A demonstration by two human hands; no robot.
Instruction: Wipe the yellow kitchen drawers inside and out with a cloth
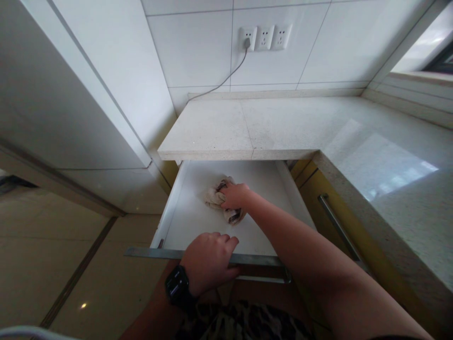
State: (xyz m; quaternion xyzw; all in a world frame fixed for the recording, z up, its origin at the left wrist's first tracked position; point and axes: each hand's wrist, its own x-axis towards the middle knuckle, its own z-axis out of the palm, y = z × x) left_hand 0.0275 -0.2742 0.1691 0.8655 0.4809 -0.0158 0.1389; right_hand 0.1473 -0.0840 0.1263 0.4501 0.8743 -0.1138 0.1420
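Note:
A white drawer (262,182) is pulled out from under the counter. Inside it, my right hand (235,196) presses down on a crumpled beige cloth with dark patches (214,197), its fingers closed into the folds. The cloth lies on the drawer's bottom, left of the middle. My left hand (210,257) is wrapped over the top edge of the drawer front (152,253), fingers on the inner side and thumb outside. A black watch (177,284) sits on the left wrist. Below the front edge, part of the drawer's metal handle (262,279) shows.
A pale stone countertop (212,123) overhangs the drawer and turns along the right side. A metal handle (338,226) juts from the cabinet at the right. A tall white cabinet (102,85) stands close on the left. A grey cord (226,79) runs from a wall socket (264,38).

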